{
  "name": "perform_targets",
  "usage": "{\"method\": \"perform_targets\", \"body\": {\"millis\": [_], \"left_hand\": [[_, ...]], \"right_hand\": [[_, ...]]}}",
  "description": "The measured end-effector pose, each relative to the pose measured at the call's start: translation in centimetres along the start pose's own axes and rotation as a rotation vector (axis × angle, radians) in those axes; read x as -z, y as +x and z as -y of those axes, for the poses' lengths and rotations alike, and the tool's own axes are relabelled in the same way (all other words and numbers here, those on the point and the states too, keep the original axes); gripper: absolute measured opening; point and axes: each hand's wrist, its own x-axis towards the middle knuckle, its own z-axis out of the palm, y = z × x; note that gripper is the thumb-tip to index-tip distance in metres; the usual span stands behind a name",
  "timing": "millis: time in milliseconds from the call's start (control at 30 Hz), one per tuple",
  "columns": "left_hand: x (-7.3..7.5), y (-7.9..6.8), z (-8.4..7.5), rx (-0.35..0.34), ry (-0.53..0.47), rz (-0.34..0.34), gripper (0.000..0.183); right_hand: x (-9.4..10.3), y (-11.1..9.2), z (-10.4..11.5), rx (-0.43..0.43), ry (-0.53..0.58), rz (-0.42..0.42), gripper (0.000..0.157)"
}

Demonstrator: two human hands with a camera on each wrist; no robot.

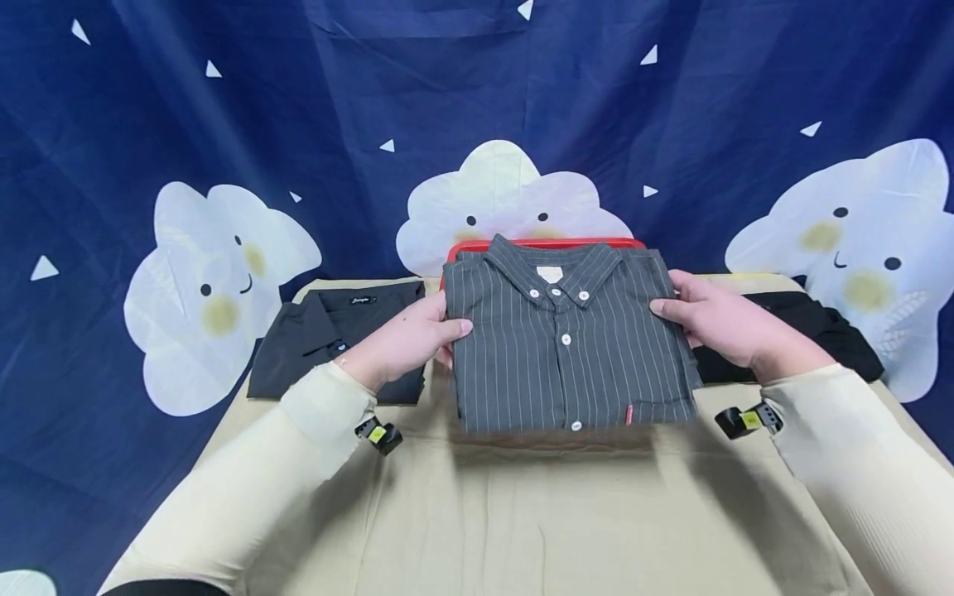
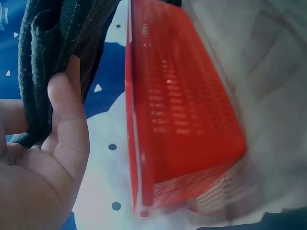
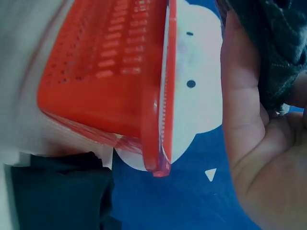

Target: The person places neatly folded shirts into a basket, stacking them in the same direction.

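A folded dark grey pinstriped shirt (image 1: 514,356) with white buttons is held up in the head view, collar toward the back. My left hand (image 1: 412,335) grips its left edge, thumb on top and fingers beneath. The right hand (image 1: 711,319) pinches the opposite edge the same way. Both wrist views show the layered cloth between thumb and fingers, raised above the rim of a red plastic basket (image 2: 187,96). From the head view the shirt hides most of that basket, leaving its back rim (image 1: 551,243) visible.
A folded dark shirt (image 1: 298,352) lies on the beige-covered table (image 1: 522,521) to the left. Black folded clothing (image 1: 805,331) lies to the right, partly behind my right arm. A dark blue curtain (image 1: 358,91) with cloud faces hangs behind the table.
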Motion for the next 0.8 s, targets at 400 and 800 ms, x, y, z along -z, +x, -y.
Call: {"method": "perform_targets", "body": {"millis": [400, 800], "left_hand": [[2.4, 4.6, -1.9, 0.015, 0.003, -0.065, 0.034], [3.9, 9.1, -1.2, 0.026, 0.089, -0.150, 0.035]], "right_hand": [[2.1, 4.2, 1.6, -0.040, -0.049, -0.069, 0.038], [2.5, 8.1, 1.7, -0.070, -0.321, -0.204, 0.045]]}}
